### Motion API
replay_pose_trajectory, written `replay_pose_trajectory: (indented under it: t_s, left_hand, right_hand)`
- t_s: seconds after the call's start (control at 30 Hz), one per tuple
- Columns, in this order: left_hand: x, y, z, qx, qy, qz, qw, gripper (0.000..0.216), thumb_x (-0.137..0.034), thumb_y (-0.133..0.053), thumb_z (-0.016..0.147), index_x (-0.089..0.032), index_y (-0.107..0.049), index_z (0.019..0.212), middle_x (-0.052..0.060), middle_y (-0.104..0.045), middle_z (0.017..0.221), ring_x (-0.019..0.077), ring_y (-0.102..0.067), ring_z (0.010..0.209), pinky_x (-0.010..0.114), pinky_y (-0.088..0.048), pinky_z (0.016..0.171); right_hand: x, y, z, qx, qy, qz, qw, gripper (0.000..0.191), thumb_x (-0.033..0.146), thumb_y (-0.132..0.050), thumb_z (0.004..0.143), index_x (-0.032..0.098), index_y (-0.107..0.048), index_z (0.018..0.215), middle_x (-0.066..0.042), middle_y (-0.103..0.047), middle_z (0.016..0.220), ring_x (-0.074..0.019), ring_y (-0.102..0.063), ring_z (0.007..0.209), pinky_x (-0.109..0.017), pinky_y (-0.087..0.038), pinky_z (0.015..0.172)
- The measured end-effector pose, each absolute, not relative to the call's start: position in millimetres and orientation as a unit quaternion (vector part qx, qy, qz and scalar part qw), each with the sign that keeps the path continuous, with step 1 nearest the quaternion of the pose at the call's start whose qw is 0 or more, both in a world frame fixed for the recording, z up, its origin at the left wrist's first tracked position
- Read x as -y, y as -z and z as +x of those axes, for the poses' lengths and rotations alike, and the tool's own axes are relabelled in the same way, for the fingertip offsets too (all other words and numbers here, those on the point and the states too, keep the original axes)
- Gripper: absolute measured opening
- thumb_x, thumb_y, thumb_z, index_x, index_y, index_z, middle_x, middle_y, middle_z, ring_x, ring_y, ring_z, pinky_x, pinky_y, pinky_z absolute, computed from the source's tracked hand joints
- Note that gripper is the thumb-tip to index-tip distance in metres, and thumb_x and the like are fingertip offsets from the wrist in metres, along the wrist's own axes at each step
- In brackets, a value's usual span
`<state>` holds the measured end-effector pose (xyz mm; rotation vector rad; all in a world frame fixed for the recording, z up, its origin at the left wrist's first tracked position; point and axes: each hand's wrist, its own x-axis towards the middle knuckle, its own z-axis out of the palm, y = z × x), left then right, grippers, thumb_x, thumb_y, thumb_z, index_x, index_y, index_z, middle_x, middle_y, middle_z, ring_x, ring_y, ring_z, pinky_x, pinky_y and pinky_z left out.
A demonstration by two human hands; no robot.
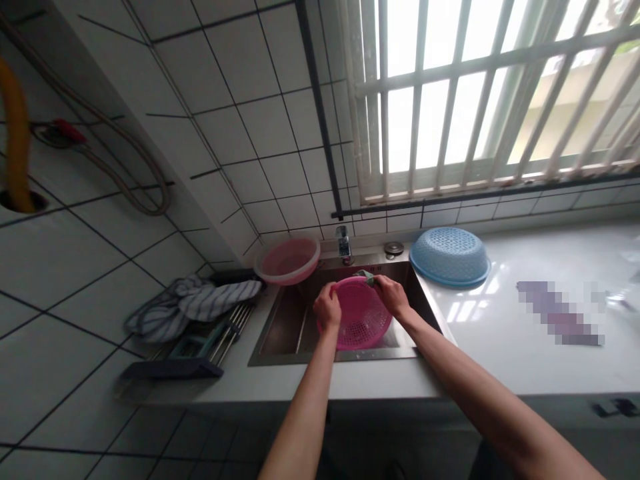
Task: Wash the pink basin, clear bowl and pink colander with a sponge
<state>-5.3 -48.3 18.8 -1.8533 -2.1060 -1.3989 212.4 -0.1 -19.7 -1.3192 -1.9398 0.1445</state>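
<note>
A bright pink colander (361, 319) is held tilted over the steel sink (285, 327), its perforated inside facing me. My left hand (328, 307) is closed on the colander's left rim. At the far right part of the rim, my right hand (393, 294) pinches a small grey-green cloth (367, 275) against the edge. The cloth is partly hidden by the fingers. Behind the colander stands the chrome faucet (343, 244); no running water can be made out.
Left of the faucet a pale pink basin (290, 260) rests on the sink's corner. A blue basket (450, 257) lies upside down on the right counter. Striped cloth (195, 307) covers part of a dark rack (200, 357) at left. A barred window (450, 93) is above.
</note>
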Motion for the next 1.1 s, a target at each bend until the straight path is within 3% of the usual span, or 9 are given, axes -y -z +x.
replay_pose_trajectory:
  t_s: [0.23,0.5,0.63,0.8,1.1]
  left_hand:
    - [48.9,-19.4,13.2,0.598,0.322,-0.734,0.014,0.025,-0.014,-0.055,0.1,-0.024,-0.077,0.107,0.007,-0.08,0.109,0.0233,-0.072,0.105,0.036,-0.048,0.099]
    - [40.1,-16.1,-5.9,0.668,0.461,-0.584,-0.024,0.018,-0.023,-0.058,0.101,-0.023,-0.074,0.109,0.008,-0.081,0.107,0.0232,-0.075,0.094,0.031,-0.052,0.085]
    - [40.4,-15.4,0.3,0.619,0.428,-0.658,-0.013,0.022,-0.019,-0.053,0.102,-0.023,-0.074,0.109,0.007,-0.079,0.109,0.0215,-0.074,0.099,0.03,-0.052,0.089]
    - [45.2,-16.6,12.7,0.583,0.333,-0.741,0.007,0.026,-0.01,-0.054,0.099,-0.023,-0.075,0.104,0.007,-0.078,0.102,0.0225,-0.072,0.099,0.033,-0.05,0.094]
    - [42.7,-19.4,-10.6,0.655,0.459,-0.6,0.007,0.019,-0.02,-0.054,0.102,-0.021,-0.073,0.107,0.008,-0.079,0.105,0.022,-0.074,0.094,0.03,-0.052,0.085]
  right_hand:
    - [14.0,15.3,186.6,0.839,-0.019,-0.421,0.344,0.024,0.01,-0.057,0.099,0.022,-0.069,0.117,-0.007,-0.076,0.106,-0.0192,-0.071,0.096,-0.025,-0.052,0.083]
    - [5.1,11.7,214.9,0.726,-0.094,-0.514,0.447,0.021,0.02,-0.055,0.101,0.023,-0.071,0.114,-0.006,-0.077,0.107,-0.0212,-0.074,0.093,-0.03,-0.055,0.084]
    - [5.9,16.3,213.4,0.743,-0.048,-0.512,0.429,0.026,0.017,-0.054,0.1,0.022,-0.07,0.119,-0.009,-0.077,0.112,-0.0224,-0.073,0.099,-0.031,-0.056,0.085]
    - [12.8,17.7,186.7,0.837,-0.021,-0.408,0.365,0.027,0.012,-0.053,0.099,0.024,-0.071,0.117,-0.008,-0.077,0.113,-0.021,-0.072,0.1,-0.029,-0.056,0.087]
    - [1.8,17.1,216.6,0.746,-0.06,-0.5,0.435,0.019,0.02,-0.055,0.102,0.023,-0.069,0.115,-0.007,-0.077,0.108,-0.021,-0.073,0.095,-0.029,-0.055,0.083]
